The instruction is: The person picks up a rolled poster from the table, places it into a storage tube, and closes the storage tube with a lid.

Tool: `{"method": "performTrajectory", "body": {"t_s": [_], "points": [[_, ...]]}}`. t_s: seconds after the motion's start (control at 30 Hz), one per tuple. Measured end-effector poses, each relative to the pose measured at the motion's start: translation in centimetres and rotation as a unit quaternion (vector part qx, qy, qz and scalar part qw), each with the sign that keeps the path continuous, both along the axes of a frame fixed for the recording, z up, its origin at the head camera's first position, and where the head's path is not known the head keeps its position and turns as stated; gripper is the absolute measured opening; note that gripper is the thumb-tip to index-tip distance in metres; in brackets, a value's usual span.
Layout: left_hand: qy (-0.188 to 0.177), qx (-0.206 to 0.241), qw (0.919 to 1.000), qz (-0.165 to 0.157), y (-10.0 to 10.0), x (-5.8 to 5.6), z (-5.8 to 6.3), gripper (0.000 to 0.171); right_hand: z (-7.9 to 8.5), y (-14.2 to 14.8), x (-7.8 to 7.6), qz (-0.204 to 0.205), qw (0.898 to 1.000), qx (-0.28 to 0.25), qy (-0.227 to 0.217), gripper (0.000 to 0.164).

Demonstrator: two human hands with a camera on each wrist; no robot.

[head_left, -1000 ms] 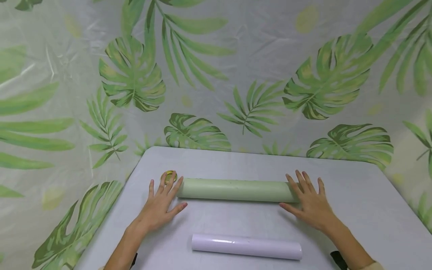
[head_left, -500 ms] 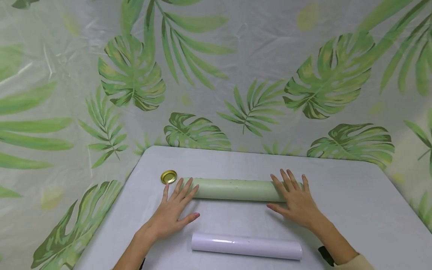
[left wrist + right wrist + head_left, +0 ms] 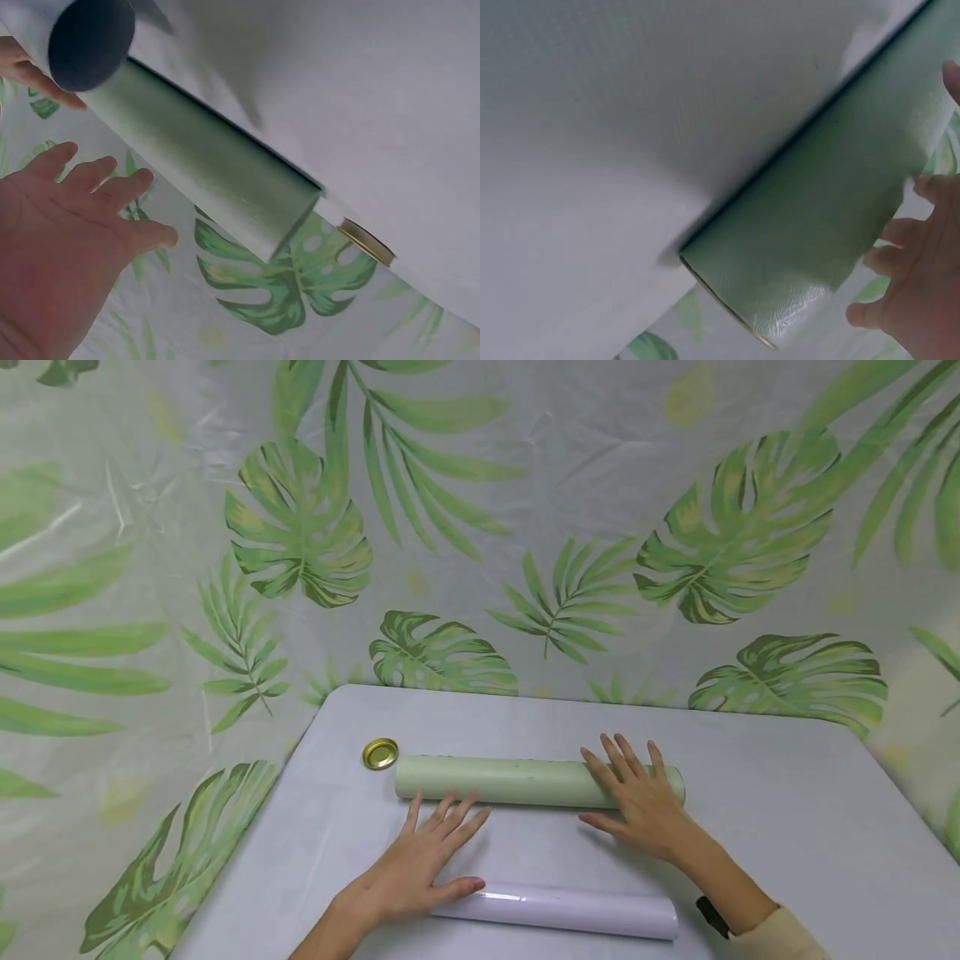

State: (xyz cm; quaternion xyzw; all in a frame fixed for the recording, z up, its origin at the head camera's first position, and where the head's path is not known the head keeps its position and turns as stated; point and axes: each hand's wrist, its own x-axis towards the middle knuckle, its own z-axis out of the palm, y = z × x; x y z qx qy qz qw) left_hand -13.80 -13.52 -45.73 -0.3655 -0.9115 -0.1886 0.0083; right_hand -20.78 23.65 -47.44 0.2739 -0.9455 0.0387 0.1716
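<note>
A pale green roll [image 3: 517, 781] lies crosswise on the white table. My right hand [image 3: 645, 806] is spread over its right part, fingers straight and apart; in the right wrist view the fingertips [image 3: 889, 259] are right at the side of the roll. My left hand [image 3: 427, 868] is spread between the green roll and a glossy white roll [image 3: 577, 910], its thumb overlapping the white roll's left end in the head view. The left wrist view shows that left hand [image 3: 67, 247] with nothing in its fingers, and the white roll's hollow, dark end [image 3: 91, 45] at the top.
A round gold lid [image 3: 380, 753] sits just beyond the green roll's left end. Behind the white table [image 3: 795, 827] hangs a leaf-printed sheet [image 3: 585, 468], close along the far edge.
My left hand has left the green roll's left end and come nearer and to the right, toward the white roll. The right hand has slid left along the green roll.
</note>
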Motion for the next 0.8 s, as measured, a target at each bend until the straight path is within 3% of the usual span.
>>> {"method": "performTrajectory", "body": {"t_s": [0.2, 0.53, 0.8], "points": [[0.001, -0.031, 0.9991, -0.030, 1.3, 0.7, -0.5, 0.080, -0.2, -0.3, -0.2, 0.000, 1.000, 0.008, -0.011, 0.090], [0.023, -0.078, 0.9944, -0.067, 2.8, 1.8, -1.2, 0.076, -0.6, -0.8, -0.2, 0.001, 1.000, 0.017, 0.006, 0.089], [0.045, -0.111, 0.9881, -0.097, 3.5, 2.2, -1.5, 0.066, -0.9, -0.9, -0.4, 0.008, 1.000, -0.003, -0.014, 0.085]]}}
